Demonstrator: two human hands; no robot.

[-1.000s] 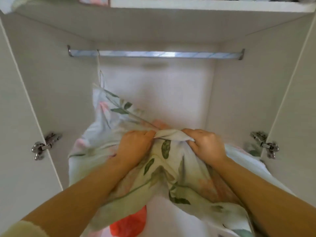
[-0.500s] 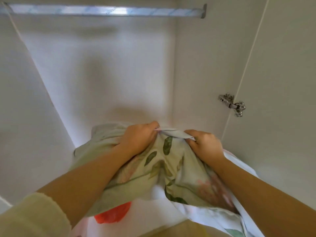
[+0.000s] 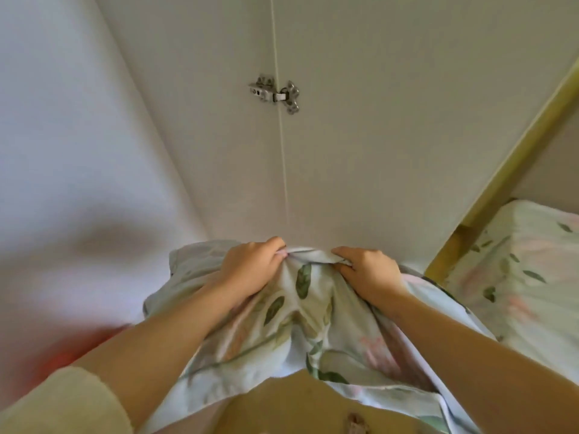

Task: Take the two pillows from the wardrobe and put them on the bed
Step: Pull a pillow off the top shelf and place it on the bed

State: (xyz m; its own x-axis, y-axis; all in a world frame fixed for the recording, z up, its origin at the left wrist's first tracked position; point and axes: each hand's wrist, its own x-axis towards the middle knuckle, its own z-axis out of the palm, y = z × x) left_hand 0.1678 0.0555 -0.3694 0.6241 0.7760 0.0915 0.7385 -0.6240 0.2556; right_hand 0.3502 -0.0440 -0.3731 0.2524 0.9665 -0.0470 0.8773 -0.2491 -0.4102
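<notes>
A pillow (image 3: 294,327) in a white cover printed with green leaves and pink flowers hangs in front of me. My left hand (image 3: 250,267) grips its top edge on the left, and my right hand (image 3: 366,270) grips the same bunched edge on the right. Both hands hold it up in front of the wardrobe's right door (image 3: 376,136). The bed (image 3: 517,277), covered in the same floral print, lies at the right. A second pillow is not visible.
A metal hinge (image 3: 277,93) sits where the wardrobe side wall (image 3: 203,120) meets the open door. A yellowish wooden bed frame post (image 3: 501,177) runs diagonally at the right. A blurred red-orange thing (image 3: 72,355) shows at lower left.
The view has swung right, away from the wardrobe interior and its hanging rail. The pillow has come out with both hands still gripping it, and the bed now shows at the right.
</notes>
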